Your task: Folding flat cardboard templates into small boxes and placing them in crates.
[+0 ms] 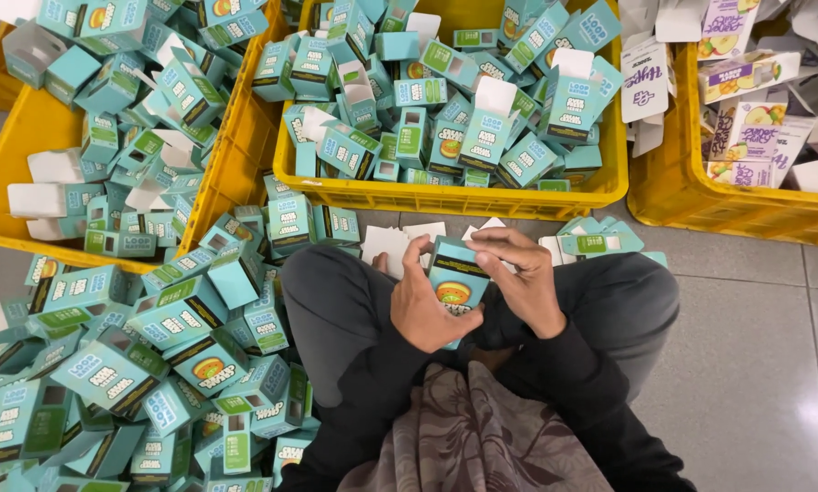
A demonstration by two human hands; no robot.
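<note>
A small teal box (pixel 454 278) with an orange round picture on its face sits upright between both hands, above the person's crossed legs in dark trousers (pixel 336 301). The left hand (pixel 427 305) wraps its side, fingers curled in a firm grip on it; the right hand (pixel 518 273) presses its fingers over the top edge, pinching the box too. Just behind the hands, flat white cards (pixel 395 244) lie on the grey tiled floor (pixel 746 346). A loose heap of teal boxes (pixel 135 364) spreads to the left. Beyond stand 3 yellow crates (pixel 445 196), 2 filled with teal boxes, the right one holding purple and white cartons (pixel 746 109).
</note>
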